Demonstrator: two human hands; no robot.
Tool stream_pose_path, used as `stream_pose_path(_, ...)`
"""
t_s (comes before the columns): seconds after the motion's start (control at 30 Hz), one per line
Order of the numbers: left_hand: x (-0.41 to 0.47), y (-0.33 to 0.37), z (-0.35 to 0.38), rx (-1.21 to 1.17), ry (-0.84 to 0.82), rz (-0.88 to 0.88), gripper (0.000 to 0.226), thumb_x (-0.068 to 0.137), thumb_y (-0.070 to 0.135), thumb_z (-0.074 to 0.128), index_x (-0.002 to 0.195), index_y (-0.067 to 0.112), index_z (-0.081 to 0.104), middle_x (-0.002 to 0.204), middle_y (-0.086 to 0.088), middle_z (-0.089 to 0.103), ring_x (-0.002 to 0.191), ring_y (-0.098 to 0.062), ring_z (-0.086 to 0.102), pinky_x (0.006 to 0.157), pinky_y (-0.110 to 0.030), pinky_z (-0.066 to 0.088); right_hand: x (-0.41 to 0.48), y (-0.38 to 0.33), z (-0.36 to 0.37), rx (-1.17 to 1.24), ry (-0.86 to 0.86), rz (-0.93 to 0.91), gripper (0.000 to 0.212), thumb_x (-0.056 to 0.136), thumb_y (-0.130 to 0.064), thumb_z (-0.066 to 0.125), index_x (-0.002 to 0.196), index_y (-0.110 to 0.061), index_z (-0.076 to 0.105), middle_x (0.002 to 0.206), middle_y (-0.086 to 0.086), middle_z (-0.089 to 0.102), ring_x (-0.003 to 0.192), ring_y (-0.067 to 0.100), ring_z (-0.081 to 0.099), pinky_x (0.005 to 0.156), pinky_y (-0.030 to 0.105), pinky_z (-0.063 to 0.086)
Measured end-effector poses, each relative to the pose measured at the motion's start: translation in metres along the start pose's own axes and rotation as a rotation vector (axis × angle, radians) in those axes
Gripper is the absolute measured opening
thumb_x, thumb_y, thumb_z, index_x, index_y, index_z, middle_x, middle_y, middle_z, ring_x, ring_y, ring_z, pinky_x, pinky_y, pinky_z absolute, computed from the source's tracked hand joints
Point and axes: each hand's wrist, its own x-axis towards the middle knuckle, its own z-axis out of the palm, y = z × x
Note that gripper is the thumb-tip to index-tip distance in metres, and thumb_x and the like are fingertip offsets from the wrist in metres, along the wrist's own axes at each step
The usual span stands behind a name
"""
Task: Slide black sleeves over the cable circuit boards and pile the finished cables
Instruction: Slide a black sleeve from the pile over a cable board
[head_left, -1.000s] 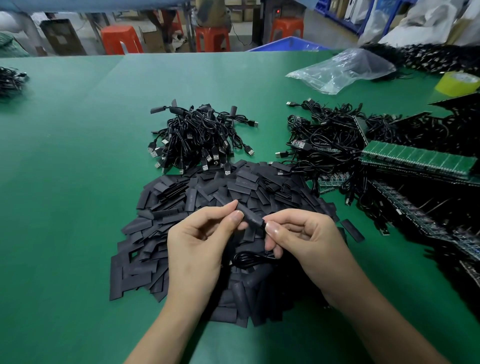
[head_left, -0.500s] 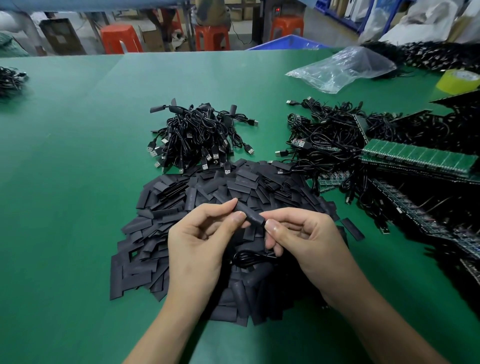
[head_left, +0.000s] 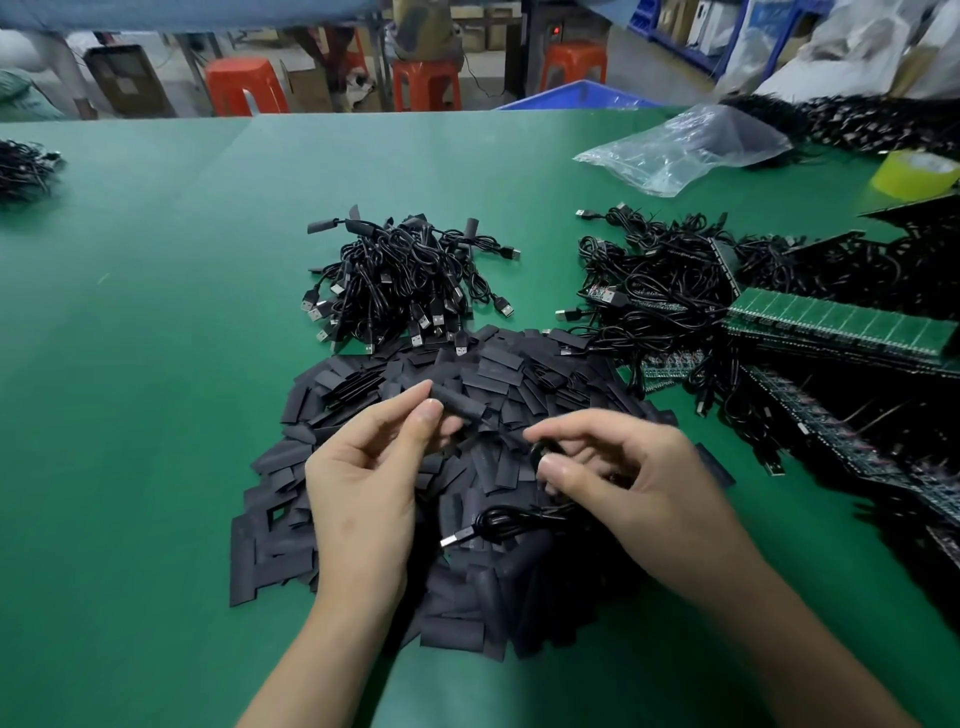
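As left hand (head_left: 363, 483) pinches sleeve (head_left: 462, 408), right hand (head_left: 639, 488) cable (head_left: 460, 538), table (head_left: 130, 415) leftward.

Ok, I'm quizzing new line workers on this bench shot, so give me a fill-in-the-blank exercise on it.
1. The left hand pinches a ____ sleeve.
2. The right hand holds a cable ending in a silver ____ plug.
3. The finished cables are piled on a ____ table.
Missing words: black; USB; green.

The sleeve (head_left: 460, 406) in the left hand (head_left: 363, 493) is matt black plastic; the cable (head_left: 511, 517) held by the right hand (head_left: 639, 488) is glossy, its plug (head_left: 457, 539) bright metal.
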Motion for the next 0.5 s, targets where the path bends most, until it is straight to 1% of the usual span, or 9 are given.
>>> stream_pose_path(0.07, 0.002, 0.0, -0.002, 0.102, -0.047, 0.04, 0.022, 0.088, 0.025, 0.075, 0.11, 0.021, 0.08, 0.099, 0.0, 0.081, 0.097, -0.017, 0.077, 0.086, -0.022, 0.058, 0.008, -0.003, -0.006, 0.111, 0.059, 0.014, 0.027, 0.092, -0.01, 0.074, 0.104, -0.034, 0.079, 0.085, 0.001, 0.075, 0.072, 0.016, 0.07, 0.065, 0.022, 0.056)
stream_pose_path(0.13, 0.005, 0.001, -0.006, 0.3, -0.108, 0.15, 0.024, 0.091, 0.025, 0.076, 0.115, 0.024, 0.078, 0.105, 0.007, 0.079, 0.103, -0.011, 0.074, 0.093, -0.025, 0.056, 0.024, -0.011, -0.014, 0.145, 0.11, 0.007, 0.025, 0.093, -0.008, 0.072, 0.105, -0.028, 0.079, 0.086, 0.002, 0.077, 0.073, 0.011, 0.071, 0.065, 0.018, 0.055)
stream_pose_path(0.23, 0.002, 0.0, -0.005, 0.64, -0.284, 0.417, 0.025, 0.089, 0.041, 0.077, 0.107, 0.025, 0.081, 0.103, 0.015, 0.073, 0.102, -0.006, 0.068, 0.092, -0.024, 0.052, 0.07, -0.038, -0.024, 0.063, 0.157, -0.041, 0.02, 0.094, -0.009, 0.07, 0.106, -0.024, 0.077, 0.086, -0.001, 0.078, 0.073, 0.007, 0.071, 0.063, 0.018, 0.054)
stream_pose_path(0.33, -0.006, -0.002, 0.001, 0.887, -0.488, 0.552, 0.04, 0.084, 0.063, 0.068, 0.103, 0.031, 0.082, 0.096, 0.015, 0.065, 0.096, -0.01, 0.06, 0.086, -0.033, 0.049, 0.135, -0.072, -0.02, -0.05, 0.204, -0.117, 0.014, 0.095, -0.012, 0.071, 0.109, -0.015, 0.075, 0.085, 0.001, 0.078, 0.074, 0.008, 0.072, 0.063, 0.022, 0.055)
stream_pose_path(0.37, -0.009, -0.003, 0.002, 0.966, -0.537, 0.591, 0.044, 0.082, 0.068, 0.066, 0.103, 0.032, 0.082, 0.094, 0.015, 0.063, 0.093, -0.012, 0.058, 0.083, -0.035, 0.047, 0.154, -0.085, -0.015, -0.108, 0.197, -0.121, 0.021, 0.096, -0.016, 0.071, 0.116, -0.011, 0.072, 0.096, 0.004, 0.078, 0.082, 0.01, 0.073, 0.071, 0.026, 0.058)
stream_pose_path(0.4, -0.011, -0.005, 0.002, 1.031, -0.571, 0.627, 0.047, 0.08, 0.072, 0.065, 0.102, 0.033, 0.081, 0.093, 0.015, 0.062, 0.091, -0.013, 0.056, 0.08, -0.035, 0.046, 0.17, -0.097, -0.009, -0.222, 0.163, -0.117, 0.033, 0.097, -0.023, 0.07, 0.127, -0.011, 0.067, 0.113, 0.006, 0.075, 0.096, 0.011, 0.072, 0.085, 0.03, 0.058)
stream_pose_path(0.43, -0.012, -0.006, 0.002, 1.08, -0.594, 0.659, 0.048, 0.078, 0.073, 0.065, 0.101, 0.034, 0.081, 0.091, 0.015, 0.061, 0.089, -0.014, 0.056, 0.077, -0.034, 0.045, 0.181, -0.105, -0.004, -0.371, 0.118, -0.116, 0.047, 0.097, -0.033, 0.069, 0.139, -0.013, 0.06, 0.131, 0.004, 0.068, 0.113, 0.012, 0.066, 0.099, 0.03, 0.053)
stream_pose_path(0.47, -0.012, -0.007, 0.002, 1.113, -0.608, 0.687, 0.046, 0.078, 0.072, 0.067, 0.1, 0.034, 0.081, 0.09, 0.014, 0.061, 0.088, -0.015, 0.057, 0.076, -0.034, 0.045, 0.186, -0.111, -0.001, -0.49, 0.081, -0.13, 0.055, 0.098, -0.04, 0.066, 0.146, -0.017, 0.053, 0.142, 0.0, 0.06, 0.124, 0.011, 0.059, 0.105, 0.028, 0.047)
stream_pose_path(0.5, -0.012, -0.009, 0.001, 1.131, -0.619, 0.709, 0.041, 0.078, 0.067, 0.071, 0.099, 0.033, 0.082, 0.089, 0.014, 0.061, 0.087, -0.016, 0.057, 0.074, -0.034, 0.046, 0.183, -0.114, 0.001, -0.543, 0.066, -0.158, 0.057, 0.098, -0.045, 0.063, 0.147, -0.019, 0.051, 0.145, -0.003, 0.056, 0.127, 0.01, 0.056, 0.103, 0.022, 0.044)
